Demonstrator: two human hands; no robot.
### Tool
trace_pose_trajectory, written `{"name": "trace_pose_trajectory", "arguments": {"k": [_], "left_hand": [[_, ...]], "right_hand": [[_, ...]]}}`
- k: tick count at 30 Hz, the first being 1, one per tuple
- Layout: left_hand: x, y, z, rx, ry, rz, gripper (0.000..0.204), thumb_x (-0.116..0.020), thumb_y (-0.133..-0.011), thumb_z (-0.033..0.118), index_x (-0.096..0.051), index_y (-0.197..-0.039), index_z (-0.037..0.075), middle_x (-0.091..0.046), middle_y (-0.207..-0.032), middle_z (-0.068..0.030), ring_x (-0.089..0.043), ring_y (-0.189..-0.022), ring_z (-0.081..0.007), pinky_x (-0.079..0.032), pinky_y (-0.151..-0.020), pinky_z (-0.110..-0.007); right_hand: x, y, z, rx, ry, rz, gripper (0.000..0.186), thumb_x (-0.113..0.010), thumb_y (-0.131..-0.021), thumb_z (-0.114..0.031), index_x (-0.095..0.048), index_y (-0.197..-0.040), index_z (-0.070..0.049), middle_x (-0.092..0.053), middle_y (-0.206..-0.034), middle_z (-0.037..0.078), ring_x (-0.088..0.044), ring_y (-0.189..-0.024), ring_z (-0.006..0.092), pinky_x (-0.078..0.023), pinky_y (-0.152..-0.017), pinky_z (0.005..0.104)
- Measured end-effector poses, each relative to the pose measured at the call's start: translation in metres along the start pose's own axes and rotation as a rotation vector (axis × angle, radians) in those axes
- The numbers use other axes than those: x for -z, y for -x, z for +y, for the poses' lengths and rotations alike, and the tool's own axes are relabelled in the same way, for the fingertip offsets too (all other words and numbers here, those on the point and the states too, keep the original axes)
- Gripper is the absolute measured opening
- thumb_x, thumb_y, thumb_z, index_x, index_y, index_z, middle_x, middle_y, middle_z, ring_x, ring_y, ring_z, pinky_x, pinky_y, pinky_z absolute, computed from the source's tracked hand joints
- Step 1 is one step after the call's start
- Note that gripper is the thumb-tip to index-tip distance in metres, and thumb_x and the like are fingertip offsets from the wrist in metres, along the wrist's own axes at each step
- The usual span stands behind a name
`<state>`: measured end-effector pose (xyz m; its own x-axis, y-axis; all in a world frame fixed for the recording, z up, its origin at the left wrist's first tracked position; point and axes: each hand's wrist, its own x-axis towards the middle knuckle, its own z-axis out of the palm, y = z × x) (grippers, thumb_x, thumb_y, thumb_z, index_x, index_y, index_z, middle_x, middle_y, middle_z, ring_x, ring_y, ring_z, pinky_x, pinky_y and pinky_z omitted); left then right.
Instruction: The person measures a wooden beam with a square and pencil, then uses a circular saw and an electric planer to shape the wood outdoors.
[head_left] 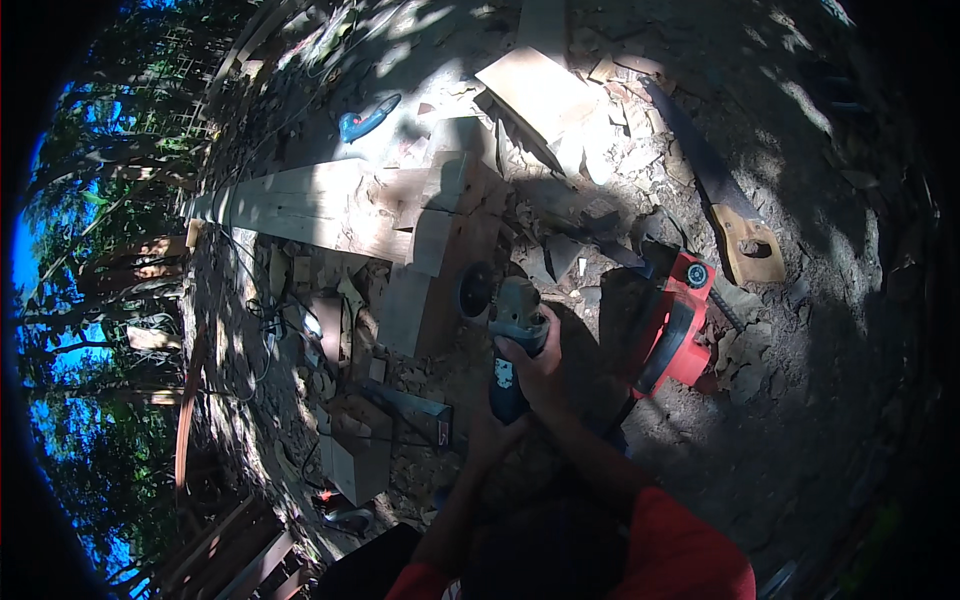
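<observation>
Both my hands are on an angle grinder [508, 385] with a dark body and a grey metal head. My right hand [541, 368] wraps round it just behind the head. Lower down, my left hand [488, 437] is closed on the rear of the body, partly in shadow. The grinder's round dark disc [474, 290] is right at the side of a thick wooden block [432, 300]; whether it touches the wood I cannot tell. A long pale timber [310, 205] runs to the left from that block.
To the right lie a red electric planer [676, 335] and a handsaw [745, 235] with a wooden handle. A blue tool [368, 118] and a flat board [540, 95] lie farther off. Cables, another wood block [355, 460] and many chips and offcuts litter the ground.
</observation>
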<state>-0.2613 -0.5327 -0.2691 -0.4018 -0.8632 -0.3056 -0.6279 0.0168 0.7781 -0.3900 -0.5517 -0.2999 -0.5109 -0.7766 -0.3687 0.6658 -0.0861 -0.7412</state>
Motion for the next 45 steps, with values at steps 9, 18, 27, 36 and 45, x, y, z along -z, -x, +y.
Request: {"name": "trace_pose_trajectory", "arguments": {"k": [9,18,27,36,45], "left_hand": [[0.001,-0.010,-0.011,-0.028,-0.015,-0.011,0.081,-0.081,-0.067,0.028,-0.043,-0.133,-0.001,-0.057,-0.119,-0.0187,-0.059,-0.108,-0.0281,-0.047,-0.090,-0.040],[0.001,-0.005,-0.011,-0.079,-0.056,0.037,0.079,-0.081,-0.066,0.027,-0.046,-0.131,-0.001,-0.061,-0.113,-0.0170,-0.062,-0.105,-0.0282,-0.048,-0.089,-0.040],[0.000,0.004,-0.016,-0.021,-0.020,0.007,0.083,-0.082,-0.067,0.028,-0.042,-0.134,-0.003,-0.056,-0.121,-0.0195,-0.058,-0.110,-0.0289,-0.046,-0.093,-0.040],[-0.002,-0.011,0.007,0.031,-0.011,-0.014,0.087,-0.082,-0.068,0.028,-0.039,-0.136,-0.005,-0.053,-0.125,-0.0208,-0.055,-0.116,-0.0283,-0.044,-0.096,-0.040],[-0.009,-0.009,0.011,-0.003,-0.068,0.042,0.080,-0.082,-0.069,0.027,-0.043,-0.131,-0.004,-0.059,-0.116,-0.0188,-0.060,-0.107,-0.0280,-0.047,-0.090,-0.039]], "right_hand": [[0.001,-0.010,0.017,-0.013,-0.029,0.033,0.079,-0.079,-0.077,-0.019,-0.032,-0.138,-0.002,-0.056,-0.115,0.011,-0.058,-0.102,0.0163,-0.049,-0.087,0.0311],[-0.004,-0.001,0.020,-0.002,-0.109,0.036,0.074,-0.076,-0.081,-0.015,-0.032,-0.139,-0.002,-0.058,-0.114,0.010,-0.059,-0.099,0.0134,-0.051,-0.083,0.0286],[-0.003,0.004,0.015,0.031,-0.048,0.033,0.077,-0.077,-0.079,-0.015,-0.030,-0.139,-0.002,-0.056,-0.114,0.011,-0.059,-0.099,0.0151,-0.050,-0.084,0.0299],[0.001,-0.011,0.002,-0.012,-0.016,0.018,0.078,-0.077,-0.079,-0.014,-0.029,-0.140,-0.001,-0.058,-0.114,0.011,-0.059,-0.100,0.0153,-0.051,-0.085,0.0296],[0.005,-0.013,0.005,0.022,0.024,-0.012,0.082,-0.082,-0.075,-0.019,-0.031,-0.138,-0.002,-0.057,-0.119,0.014,-0.058,-0.107,0.0182,-0.048,-0.090,0.0334]]}}
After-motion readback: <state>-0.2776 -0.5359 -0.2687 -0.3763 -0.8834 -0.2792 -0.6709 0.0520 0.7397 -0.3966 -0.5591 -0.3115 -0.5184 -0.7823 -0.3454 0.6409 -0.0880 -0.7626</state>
